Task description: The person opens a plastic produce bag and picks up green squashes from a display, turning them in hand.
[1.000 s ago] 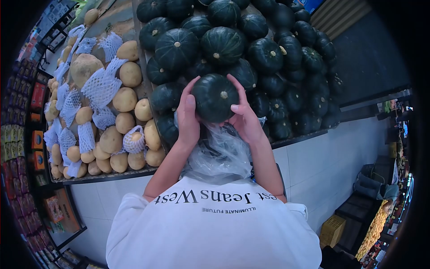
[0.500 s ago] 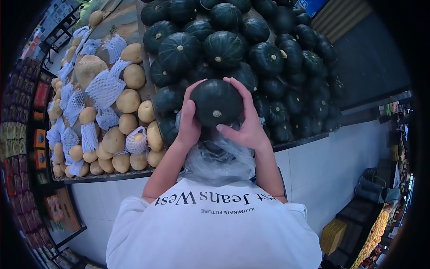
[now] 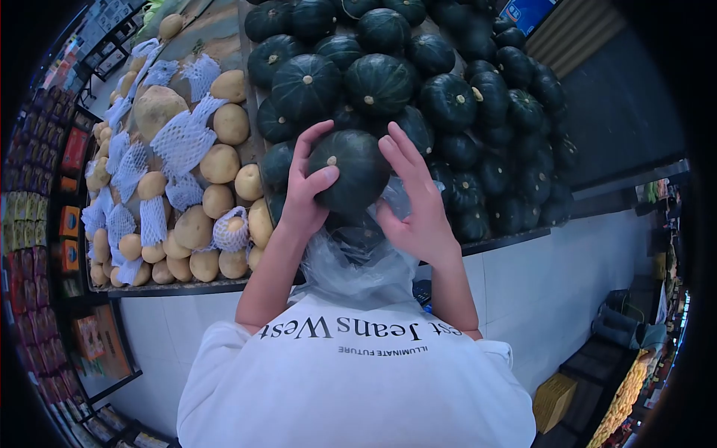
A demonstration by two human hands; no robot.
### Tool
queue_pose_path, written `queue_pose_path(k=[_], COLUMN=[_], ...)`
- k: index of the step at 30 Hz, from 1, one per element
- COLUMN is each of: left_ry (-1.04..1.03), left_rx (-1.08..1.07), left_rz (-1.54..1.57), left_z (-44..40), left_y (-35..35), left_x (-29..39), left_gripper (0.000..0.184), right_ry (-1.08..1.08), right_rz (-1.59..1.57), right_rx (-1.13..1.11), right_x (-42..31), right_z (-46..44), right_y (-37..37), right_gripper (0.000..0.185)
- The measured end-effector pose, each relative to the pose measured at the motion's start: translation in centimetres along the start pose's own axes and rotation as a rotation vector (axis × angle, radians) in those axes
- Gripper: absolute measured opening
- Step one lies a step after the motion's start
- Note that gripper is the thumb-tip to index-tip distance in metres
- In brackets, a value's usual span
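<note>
A dark green pumpkin (image 3: 357, 175) is held up in front of my chest, its pale stem turned to the upper left. My left hand (image 3: 308, 183) grips its left side, thumb near the stem. On the right, my right hand (image 3: 414, 201) has its fingers spread, the fingertips at the pumpkin's right edge and the palm apart from it. Below the pumpkin, a clear plastic bag (image 3: 358, 265) hangs against the white shirt (image 3: 358, 388). Many more green pumpkins (image 3: 379, 84) are heaped just beyond my hands.
Left of the pumpkins lie yellowish round produce (image 3: 220, 163), some in white foam nets (image 3: 183, 142), along the display's front edge (image 3: 179, 289). Packaged goods (image 3: 26, 261) stand on shelves at the far left. A yellow crate (image 3: 554, 402) is at the lower right.
The pumpkin has turned, its stem moving from the right side through the bottom to the upper left. My right palm has come away from it. The display has shifted slightly right in view.
</note>
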State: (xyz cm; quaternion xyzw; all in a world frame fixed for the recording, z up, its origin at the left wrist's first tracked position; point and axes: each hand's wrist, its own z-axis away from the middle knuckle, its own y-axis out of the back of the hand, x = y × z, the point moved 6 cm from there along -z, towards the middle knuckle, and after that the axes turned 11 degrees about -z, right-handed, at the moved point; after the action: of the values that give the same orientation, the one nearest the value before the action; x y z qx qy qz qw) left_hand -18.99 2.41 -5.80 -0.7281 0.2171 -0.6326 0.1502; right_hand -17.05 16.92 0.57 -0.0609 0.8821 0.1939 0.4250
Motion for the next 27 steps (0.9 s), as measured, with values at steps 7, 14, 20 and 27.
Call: queue_pose_path(k=[7,14,20,27], left_ry=[-0.107,-0.136,-0.208,-0.474], left_rx=[0.005,-0.053,-0.129,-0.201], left_rz=[-0.003,0.058,-0.027,-0.469], left_z=[-0.4,-0.1,0.2,0.6], left_y=[-0.4,-0.4,-0.6,-1.4], left_x=[0.5,1.0,0.6,1.0], left_gripper=[0.076,0.081,0.079,0.087], right_ry=[0.343,-0.147,-0.247,-0.417], right_rz=[0.054,0.073,-0.179,-0.621], right_rx=[0.166,-0.013,0.181,0.189], right_x=[-3.4,-1.0,2.4,4.5], right_z=[2.1,2.8,2.3,1.7], right_y=[-0.1,-1.6,-1.0,-1.3], right_gripper=[0.037,0.025,0.053,0.071])
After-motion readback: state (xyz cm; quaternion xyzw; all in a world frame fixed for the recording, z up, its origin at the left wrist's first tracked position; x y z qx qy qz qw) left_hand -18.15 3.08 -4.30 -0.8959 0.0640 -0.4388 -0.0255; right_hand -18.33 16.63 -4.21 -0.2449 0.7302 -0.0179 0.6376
